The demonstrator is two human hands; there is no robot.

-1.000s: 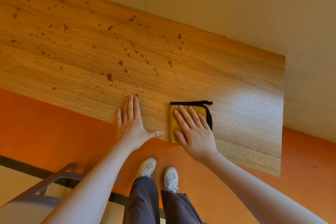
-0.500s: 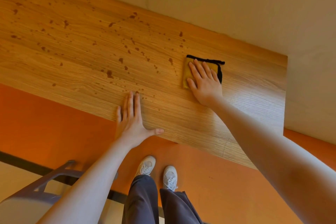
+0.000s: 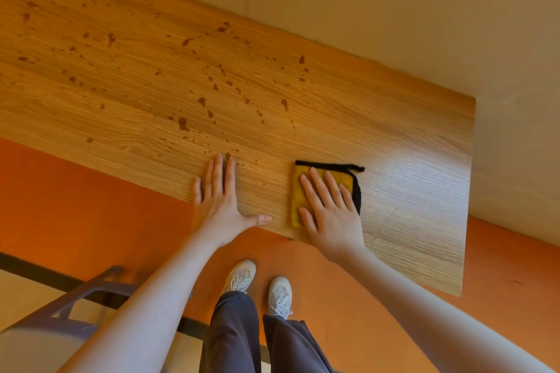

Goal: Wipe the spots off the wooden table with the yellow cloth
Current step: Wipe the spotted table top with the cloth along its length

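Right hand (image 3: 331,212) presses flat-fingered on the yellow cloth (image 3: 298,191) to wipe the counter (image 3: 409,191); left hand (image 3: 219,203), flat beside the cloth, holds nothing, likely bracing.

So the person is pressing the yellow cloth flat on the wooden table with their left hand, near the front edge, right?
Not quite: the right hand presses the yellow cloth flat, near the front edge of the wooden table. The left hand lies flat on bare wood beside it. The head view shows this.

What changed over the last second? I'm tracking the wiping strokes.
The right hand, pressing flat on the folded yellow cloth with black trim, pushed it to the wooden table's far edge, then pulled it back near. The left hand and brown spots stayed.
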